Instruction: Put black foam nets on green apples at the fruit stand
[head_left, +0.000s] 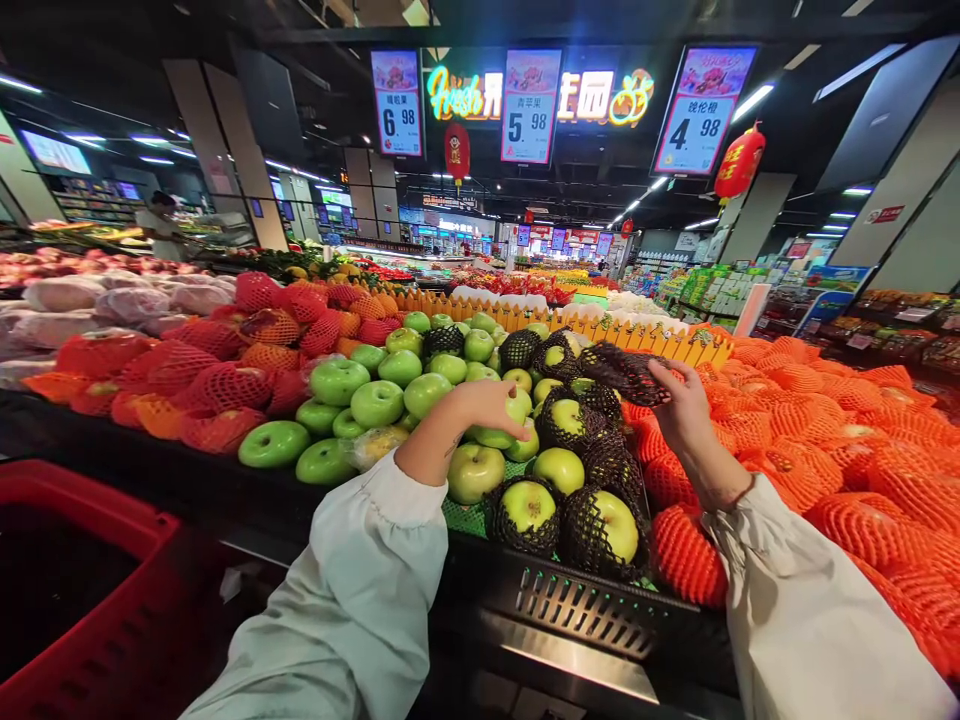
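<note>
At the lower left of the frame a red shopping basket (82,590) is seen, and just above the lower centre the slotted metal lip of the display stand (585,610) is crossed by two pale sleeves. Past that lip, in the middle of the frame, the left hand (487,405) is laid over a bare green apple (501,420) in the pile, the fingers curled about it; whether the fruit is gripped or only touched cannot be told. To the right of centre an empty black foam net (622,372) is pinched in the fingers of the right hand (686,405), held clear above the netted apples (600,525). The heap is loose and sloped toward the front, so it is judged that one apple drawn from its middle could set neighbours rolling over the lip, and that bruising could follow from a hard squeeze; the net, held only by its edge, could be dropped among the fruit. The apples are bedded on a green mat (469,515), flanked by red-netted fruit (217,385) at the left and orange-netted fruit (862,480) at the right. Farther back a yellow picket divider (562,325) is set, then more produce aisles, and at the top of the frame hanging price signs (531,105), a neon sign and red lanterns (739,162) are hung beneath a dark ceiling.
</note>
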